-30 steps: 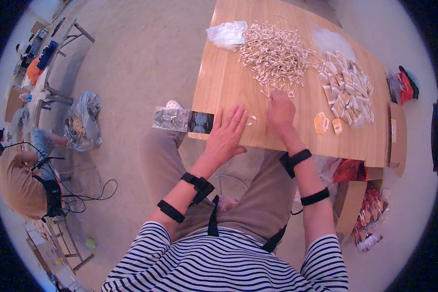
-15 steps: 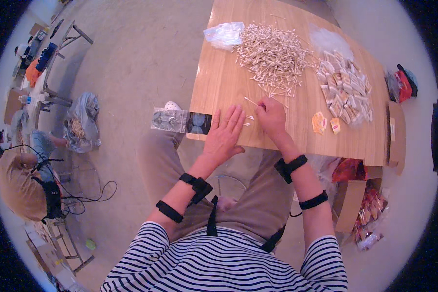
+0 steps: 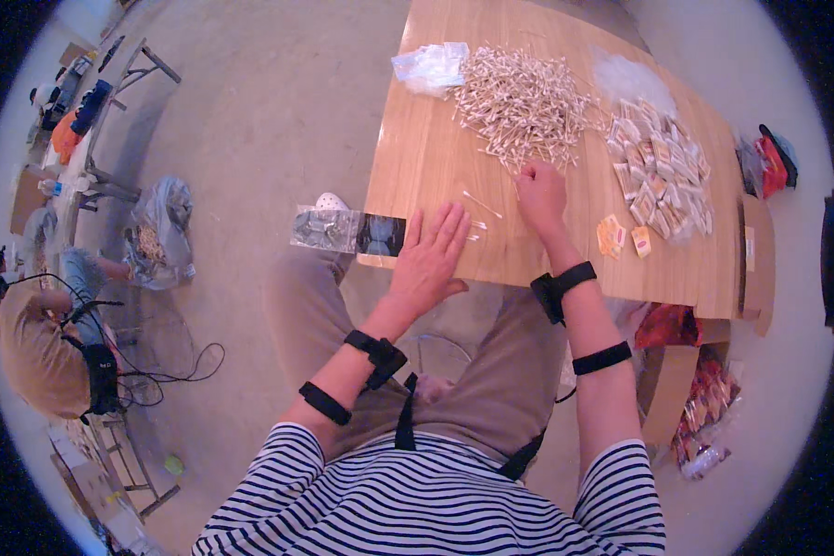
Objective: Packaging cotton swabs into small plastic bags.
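My left hand [image 3: 428, 252] lies flat with its fingers stretched out at the table's near left edge. It rests at the right end of a clear and black plastic packet [image 3: 381, 235], which sticks out past the edge. White swab tips [image 3: 477, 225] show just right of its fingers. One cotton swab [image 3: 482, 204] lies by itself between my hands. My right hand [image 3: 542, 196] is closed at the near edge of a large heap of loose cotton swabs [image 3: 521, 104]; its fingers hide whatever they pinch.
Small filled packets [image 3: 660, 171] are piled on the right of the wooden table [image 3: 574, 250], with orange-and-white cards [image 3: 611, 236] nearer me. Clear plastic bags [image 3: 431, 67] lie by the heap. An open carton [image 3: 669, 389] stands below the right side. Another person [image 3: 46, 352] sits far left.
My right hand has moved away from me, up to the heap. The swab that was at its fingertips now lies on the table. My left hand stays put.
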Action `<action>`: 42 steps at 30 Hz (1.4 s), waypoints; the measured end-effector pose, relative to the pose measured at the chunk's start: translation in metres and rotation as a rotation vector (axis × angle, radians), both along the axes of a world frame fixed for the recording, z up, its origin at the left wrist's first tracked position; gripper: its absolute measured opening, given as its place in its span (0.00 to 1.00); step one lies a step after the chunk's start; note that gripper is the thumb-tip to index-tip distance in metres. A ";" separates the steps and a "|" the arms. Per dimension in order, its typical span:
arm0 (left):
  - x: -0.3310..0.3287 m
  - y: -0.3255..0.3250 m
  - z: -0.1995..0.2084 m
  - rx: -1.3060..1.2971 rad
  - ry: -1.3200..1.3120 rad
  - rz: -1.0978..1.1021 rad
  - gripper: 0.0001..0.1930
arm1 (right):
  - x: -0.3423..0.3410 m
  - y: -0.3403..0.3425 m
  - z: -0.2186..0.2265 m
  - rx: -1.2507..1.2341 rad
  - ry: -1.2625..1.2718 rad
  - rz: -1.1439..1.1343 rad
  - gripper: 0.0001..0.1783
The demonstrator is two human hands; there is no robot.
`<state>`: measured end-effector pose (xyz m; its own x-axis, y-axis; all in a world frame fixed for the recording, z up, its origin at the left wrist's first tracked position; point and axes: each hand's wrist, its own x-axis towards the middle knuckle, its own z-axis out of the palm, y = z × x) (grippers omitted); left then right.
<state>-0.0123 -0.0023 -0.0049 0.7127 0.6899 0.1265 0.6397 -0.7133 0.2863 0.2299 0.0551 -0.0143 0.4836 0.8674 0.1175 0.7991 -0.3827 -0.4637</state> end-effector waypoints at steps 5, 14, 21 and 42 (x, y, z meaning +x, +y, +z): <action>-0.001 0.000 -0.001 -0.003 0.007 0.007 0.62 | -0.002 -0.010 0.014 0.078 -0.005 0.000 0.08; -0.001 0.000 -0.002 -0.005 0.001 -0.005 0.61 | -0.039 -0.037 0.006 -0.045 0.029 0.204 0.08; -0.001 0.000 -0.003 0.006 -0.007 -0.007 0.61 | -0.045 -0.046 -0.008 0.144 0.041 0.314 0.07; -0.001 0.000 0.001 -0.010 0.000 0.006 0.60 | -0.033 -0.034 -0.001 0.005 -0.116 0.033 0.07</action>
